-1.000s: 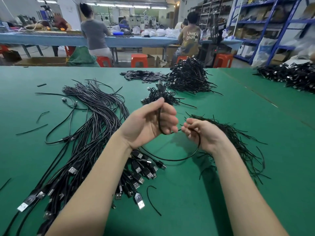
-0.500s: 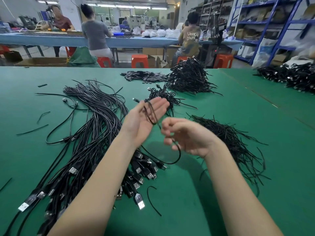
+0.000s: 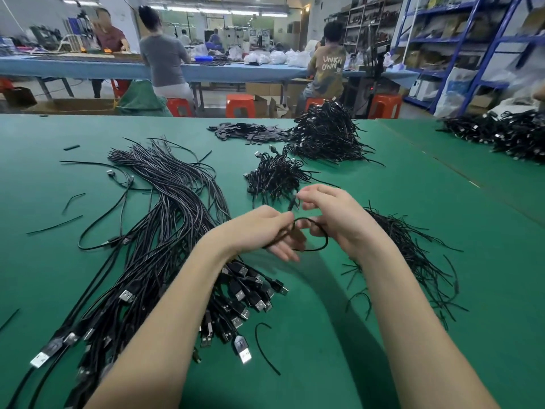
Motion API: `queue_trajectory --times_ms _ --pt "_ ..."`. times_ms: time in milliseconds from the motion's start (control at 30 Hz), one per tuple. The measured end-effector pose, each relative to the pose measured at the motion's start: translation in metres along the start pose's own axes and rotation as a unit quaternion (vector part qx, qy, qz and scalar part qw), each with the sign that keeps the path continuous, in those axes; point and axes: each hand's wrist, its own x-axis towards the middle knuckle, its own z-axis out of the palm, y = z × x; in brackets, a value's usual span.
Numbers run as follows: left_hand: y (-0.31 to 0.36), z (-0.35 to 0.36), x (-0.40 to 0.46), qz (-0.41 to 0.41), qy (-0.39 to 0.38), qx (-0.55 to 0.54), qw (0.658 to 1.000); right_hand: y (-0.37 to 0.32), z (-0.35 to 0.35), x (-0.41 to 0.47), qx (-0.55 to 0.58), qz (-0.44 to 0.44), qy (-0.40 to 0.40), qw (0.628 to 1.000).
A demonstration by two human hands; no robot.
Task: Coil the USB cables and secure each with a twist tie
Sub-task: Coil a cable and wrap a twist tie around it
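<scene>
Above the green table (image 3: 339, 335) both my hands hold one black USB cable (image 3: 320, 246), wound into a small loop between them. My left hand (image 3: 262, 231) grips the loop's bunched strands between thumb and fingers. My right hand (image 3: 333, 216) pinches the cable's end near its plug, just above the loop. A long bundle of uncoiled USB cables (image 3: 165, 231) lies under my left forearm, plugs toward me. A heap of black twist ties (image 3: 413, 261) lies under my right wrist.
A small heap of coiled cables (image 3: 274, 178) lies just beyond my hands, with a larger heap (image 3: 324, 134) behind it and flat black pieces (image 3: 247, 132) beside that. More cables (image 3: 507, 134) are piled far right. Loose ties scatter on the left. People work at a far bench.
The long hanging loop of cable has been wound up into a small coil. My right hand rose from below the left hand to meet it at the coil.
</scene>
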Motion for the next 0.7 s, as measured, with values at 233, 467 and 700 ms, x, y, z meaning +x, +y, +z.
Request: queue_trajectory --times_ms 233,467,700 --pt "0.002 -0.002 0.013 0.124 0.229 -0.267 0.928 -0.004 0.004 -0.010 0.014 -0.012 -0.101 0.995" --pt "0.009 -0.014 -0.005 0.206 0.061 -0.529 0.821 0.040 0.002 -0.009 -0.078 0.089 -0.262 0.958" --pt "0.014 -0.005 -0.001 0.218 0.064 -0.553 0.802 0.042 0.008 -0.006 -0.222 0.128 -0.321 0.912"
